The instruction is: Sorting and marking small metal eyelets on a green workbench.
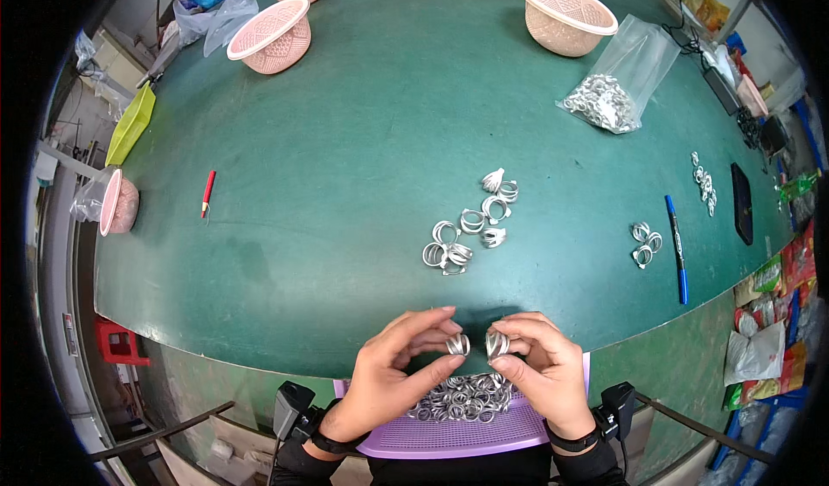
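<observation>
My left hand (380, 378) pinches a small bunch of silver metal rings (458, 344) between thumb and fingers. A similar bunch of silver rings (496, 344) is pinched in my right hand (553, 378), a short gap away from the first. Both hands hover at the table's near edge, above a purple basket (453, 444) with a pile of loose silver rings (466, 400) in it. Beyond my hands, several ring clusters (448, 255) lie on the green table (328, 167). How many rings each hand holds is hard to make out.
Right of centre lie more rings (644, 244), a blue marker (677, 251) and a black phone (741, 204). A clear bag of rings (604, 102) sits far right beside a pink basket (568, 20). A red pen (208, 194) and another pink basket (272, 39) are left.
</observation>
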`<state>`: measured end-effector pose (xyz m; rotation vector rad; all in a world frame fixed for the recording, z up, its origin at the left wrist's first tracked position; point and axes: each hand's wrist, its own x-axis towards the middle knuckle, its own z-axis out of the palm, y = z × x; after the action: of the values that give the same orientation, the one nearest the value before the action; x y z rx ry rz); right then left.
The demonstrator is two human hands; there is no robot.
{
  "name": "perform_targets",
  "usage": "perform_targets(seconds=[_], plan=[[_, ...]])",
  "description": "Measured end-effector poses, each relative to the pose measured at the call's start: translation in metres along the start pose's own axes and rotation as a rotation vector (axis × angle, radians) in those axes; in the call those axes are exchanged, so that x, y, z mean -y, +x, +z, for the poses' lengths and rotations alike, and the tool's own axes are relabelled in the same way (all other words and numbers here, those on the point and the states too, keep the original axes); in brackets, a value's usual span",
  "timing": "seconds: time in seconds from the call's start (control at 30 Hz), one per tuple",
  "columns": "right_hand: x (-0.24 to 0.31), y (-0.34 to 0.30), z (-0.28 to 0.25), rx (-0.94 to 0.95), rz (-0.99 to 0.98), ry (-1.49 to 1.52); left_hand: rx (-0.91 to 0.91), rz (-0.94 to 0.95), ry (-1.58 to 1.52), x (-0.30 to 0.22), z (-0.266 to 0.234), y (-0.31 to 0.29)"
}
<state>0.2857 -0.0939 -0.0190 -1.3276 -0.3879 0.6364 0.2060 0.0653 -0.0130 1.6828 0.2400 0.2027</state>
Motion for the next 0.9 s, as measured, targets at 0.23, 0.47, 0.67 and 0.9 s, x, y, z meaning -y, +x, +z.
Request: perform_targets(seconds=[0.23, 0.47, 0.67, 0.9], plan=[[-0.0091, -0.0040, 0.0088, 0.027, -0.068, 0.375, 0.008, -0.094, -0.624, -0.0015, 0.0069, -0.0052], [-0.0077, -0.0066, 0.0082, 0.037, -0.071, 0.350, -0.007, -0.069, -0.577, -0.0048, 0.0109, -0.0080], [-0.0058, -0.0080, 0.0078, 0.060, -0.054, 0.380, -0.016, 0.050, -0.390, 0.0008, 0.0103, -0.0116], [-0.0002, -0.0066, 0.0048, 0.115, -0.109, 0.218, 0.027, 0.228, 0.003, -0.0014, 0.0036, -0.0108]])
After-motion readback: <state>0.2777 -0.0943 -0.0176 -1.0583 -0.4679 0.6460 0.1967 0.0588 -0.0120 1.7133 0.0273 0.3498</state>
